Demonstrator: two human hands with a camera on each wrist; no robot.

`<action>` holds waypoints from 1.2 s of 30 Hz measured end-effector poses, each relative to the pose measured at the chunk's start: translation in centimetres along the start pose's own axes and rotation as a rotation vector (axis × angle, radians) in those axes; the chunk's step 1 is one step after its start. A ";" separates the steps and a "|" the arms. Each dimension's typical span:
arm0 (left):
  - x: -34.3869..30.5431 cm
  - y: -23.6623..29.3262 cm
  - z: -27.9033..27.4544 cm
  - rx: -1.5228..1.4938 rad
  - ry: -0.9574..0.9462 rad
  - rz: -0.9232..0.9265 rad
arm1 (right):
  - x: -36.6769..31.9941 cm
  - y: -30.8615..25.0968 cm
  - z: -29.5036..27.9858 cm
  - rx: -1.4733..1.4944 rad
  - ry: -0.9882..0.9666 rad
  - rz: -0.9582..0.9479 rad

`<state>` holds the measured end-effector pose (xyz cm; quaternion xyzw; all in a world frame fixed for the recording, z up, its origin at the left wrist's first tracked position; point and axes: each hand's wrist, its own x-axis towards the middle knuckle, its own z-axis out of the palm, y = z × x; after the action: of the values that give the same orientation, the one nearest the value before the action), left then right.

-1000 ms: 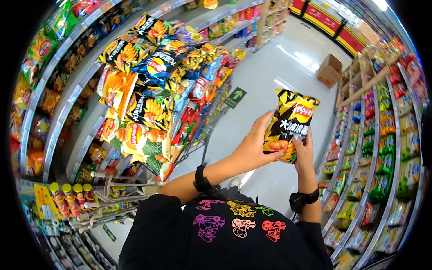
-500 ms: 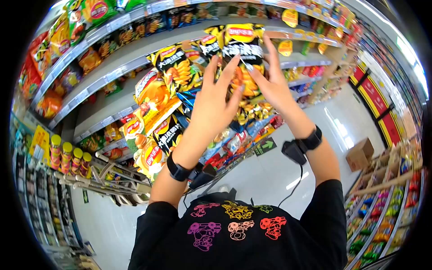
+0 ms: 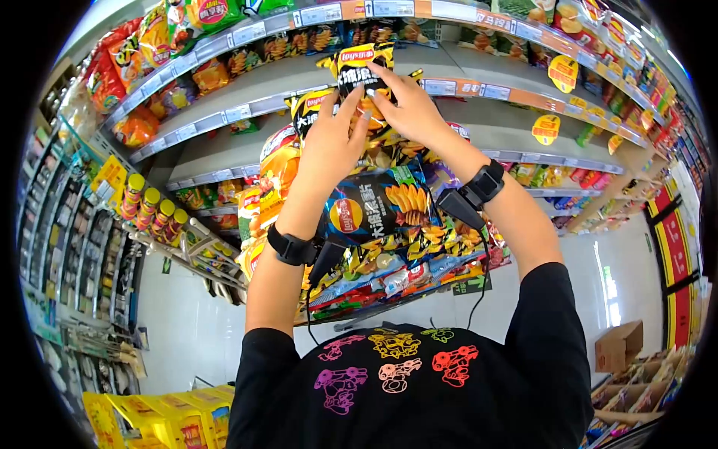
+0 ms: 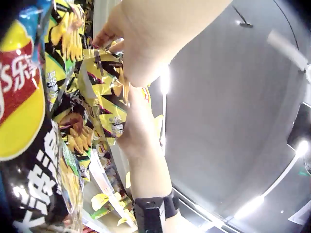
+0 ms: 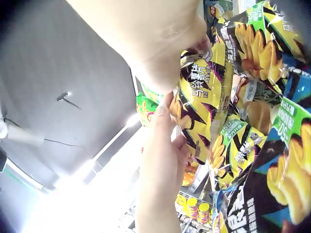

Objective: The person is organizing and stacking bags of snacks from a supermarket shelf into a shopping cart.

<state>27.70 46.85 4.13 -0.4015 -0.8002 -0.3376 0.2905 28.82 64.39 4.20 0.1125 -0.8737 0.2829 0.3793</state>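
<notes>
You're in a shop: the snack aisle of a supermarket. Evidence: long tiered shelves (image 3: 247,93) run from upper left to right, with price labels (image 3: 321,13) along every rail and yellow promo tags (image 3: 562,72) at upper right. Stock comes in multiples of the same pack: the yellow-black crisp bag (image 3: 364,63) at top centre repeats through the heap of crisp bags (image 3: 381,206) mid-frame. Crisp tubes (image 3: 153,213) stand racked at left. A cardboard box (image 3: 619,346) sits on the glossy floor (image 3: 187,329) at lower right.
</notes>
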 end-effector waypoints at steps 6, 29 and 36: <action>-0.3 0.2 1.8 0.088 0.015 -0.071 | -0.9 0.9 -0.5 -0.137 -0.072 -0.034; -2.2 0.6 2.4 0.221 -0.031 -0.233 | -2.0 3.3 -1.4 -0.052 0.032 -0.164; -2.3 3.8 2.5 0.224 0.110 -0.165 | -4.2 4.6 -4.3 0.024 0.108 -0.142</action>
<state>31.58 49.44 2.06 -0.2803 -0.8461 -0.2904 0.3482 32.40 70.55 1.63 0.1633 -0.8384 0.2715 0.4436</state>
